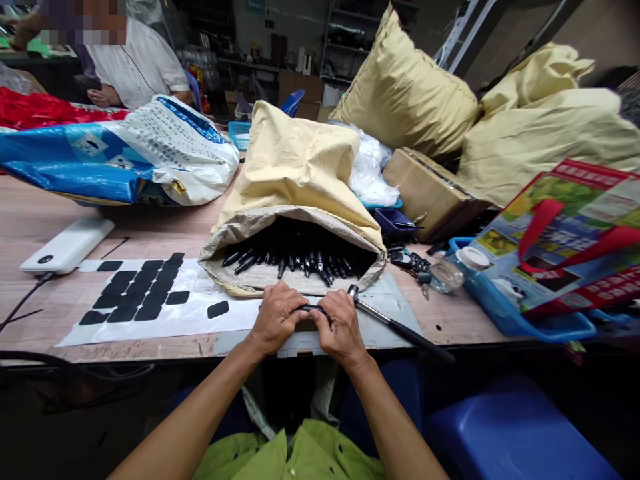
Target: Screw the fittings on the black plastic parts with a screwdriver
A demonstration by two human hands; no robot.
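Note:
My left hand [279, 316] and my right hand [340, 327] meet at the table's front edge, both with fingers closed on one thin black pen-like stick [311, 308]. The fingers hide most of it. Just beyond them lies a cream cloth sack [300, 160], its mouth facing me, with many similar black pen-like sticks [310, 260] inside. A hammer [385, 320] with a metal head and black grip rests beside my right hand, its handle reaching past the table edge. To the left, rounded black squares [135, 293] lie on a white sheet [190, 327].
A white power bank [70, 245] with a cable and a blue-white printed sack [120, 157] are on the left. To the right are keys [413, 263], a blue basket [505, 320] with a colourful bag, and a box [430, 190]. Behind sit stuffed sacks [405, 87] and a person [135, 63].

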